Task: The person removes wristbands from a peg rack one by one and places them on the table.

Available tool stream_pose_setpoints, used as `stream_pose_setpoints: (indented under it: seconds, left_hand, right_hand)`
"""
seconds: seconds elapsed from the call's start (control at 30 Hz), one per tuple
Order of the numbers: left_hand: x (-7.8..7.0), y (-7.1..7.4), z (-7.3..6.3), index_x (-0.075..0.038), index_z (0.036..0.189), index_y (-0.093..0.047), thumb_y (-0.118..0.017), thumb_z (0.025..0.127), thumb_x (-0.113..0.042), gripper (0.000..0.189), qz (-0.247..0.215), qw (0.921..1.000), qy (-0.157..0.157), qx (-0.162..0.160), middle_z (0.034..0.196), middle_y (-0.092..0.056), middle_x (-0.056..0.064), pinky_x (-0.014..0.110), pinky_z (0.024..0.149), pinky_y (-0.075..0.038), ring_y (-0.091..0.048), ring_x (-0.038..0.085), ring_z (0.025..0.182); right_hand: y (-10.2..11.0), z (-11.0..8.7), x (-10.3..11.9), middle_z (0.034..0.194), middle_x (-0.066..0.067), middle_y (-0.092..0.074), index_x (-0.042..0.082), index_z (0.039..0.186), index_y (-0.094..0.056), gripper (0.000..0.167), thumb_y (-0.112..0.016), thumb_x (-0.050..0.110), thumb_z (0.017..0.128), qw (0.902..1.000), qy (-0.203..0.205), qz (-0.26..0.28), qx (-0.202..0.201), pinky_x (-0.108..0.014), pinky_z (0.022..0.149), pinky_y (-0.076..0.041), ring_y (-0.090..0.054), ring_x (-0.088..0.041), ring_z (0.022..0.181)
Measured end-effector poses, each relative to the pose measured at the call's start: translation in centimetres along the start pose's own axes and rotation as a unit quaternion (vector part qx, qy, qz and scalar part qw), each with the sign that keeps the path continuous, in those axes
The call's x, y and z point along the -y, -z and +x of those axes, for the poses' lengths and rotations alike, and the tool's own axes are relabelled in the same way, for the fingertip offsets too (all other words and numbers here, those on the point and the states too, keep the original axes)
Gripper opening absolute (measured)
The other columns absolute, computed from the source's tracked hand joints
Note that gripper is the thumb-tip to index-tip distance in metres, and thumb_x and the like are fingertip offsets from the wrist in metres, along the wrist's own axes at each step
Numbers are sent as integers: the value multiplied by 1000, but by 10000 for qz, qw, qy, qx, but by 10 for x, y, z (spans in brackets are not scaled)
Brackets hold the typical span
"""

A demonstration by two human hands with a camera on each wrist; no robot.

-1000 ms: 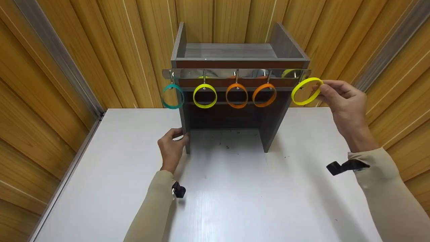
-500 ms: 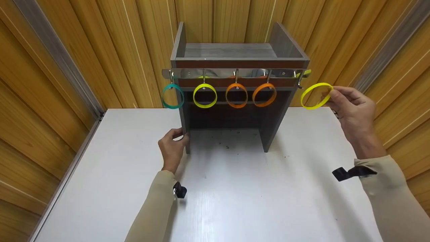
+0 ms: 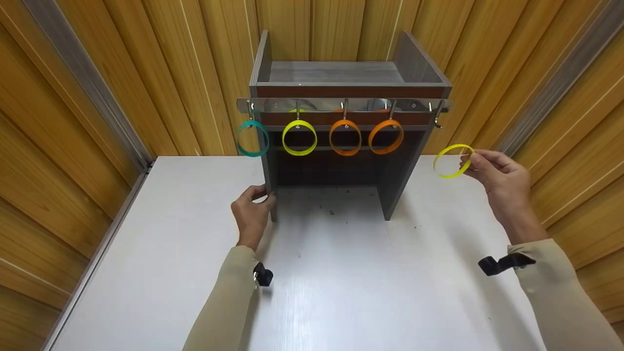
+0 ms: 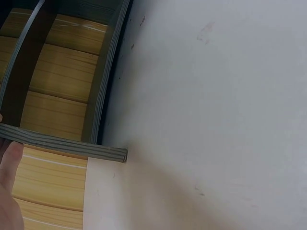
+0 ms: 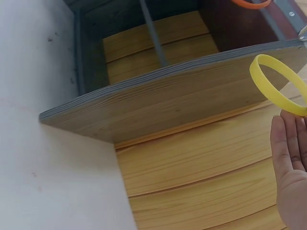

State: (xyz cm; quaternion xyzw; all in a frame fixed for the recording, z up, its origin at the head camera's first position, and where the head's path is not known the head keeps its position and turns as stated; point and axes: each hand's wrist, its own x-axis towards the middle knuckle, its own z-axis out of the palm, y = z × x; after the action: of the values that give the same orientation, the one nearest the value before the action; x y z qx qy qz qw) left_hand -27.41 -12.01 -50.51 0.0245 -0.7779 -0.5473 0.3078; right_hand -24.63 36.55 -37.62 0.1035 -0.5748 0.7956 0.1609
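Between thumb and fingers my right hand [image 3: 504,187] pinches a yellow ring [image 3: 438,170], thin and band-like, held in the air right of the grey shelf unit [image 3: 397,180]. In the right wrist view the same yellow ring [image 5: 268,91] shows at the right edge, above the fingers. My left hand [image 3: 251,214] grips the front edge of the unit's left side panel, low down. On the metal hook rail [image 3: 321,105] hang a teal ring [image 3: 239,144], a yellow-green ring [image 3: 284,144] and two orange rings, one [image 3: 331,144] beside the other [image 3: 373,146]. The rightmost hook [image 3: 438,122] carries no ring.
The unit stands on a white table [image 3: 331,292] against wood-patterned wall panels [image 3: 195,73]. Small dark specks lie on the table under the unit. A black wrist mount [image 3: 507,263] sits on the right sleeve, another [image 3: 263,275] on the left.
The right hand has drawn the yellow ring away from the rightmost hook, first to the right, then downward. The left hand keeps its grip on the panel.
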Motion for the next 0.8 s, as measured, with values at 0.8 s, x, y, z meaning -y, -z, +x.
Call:
stream_pose_setpoints:
  seconds: [0.8]
  left_hand:
    - [0, 0, -1, 1, 98, -78, -83, 81, 10, 20, -158, 9998, -95, -28, 97, -79, 13, 52, 85, -64, -77, 29, 95]
  right_hand:
    - [38, -20, -83, 105, -8, -79, -16, 128, -63, 42, -77, 11, 99, 9838, -1361, -1153, -188, -30, 93, -59, -77, -16, 97]
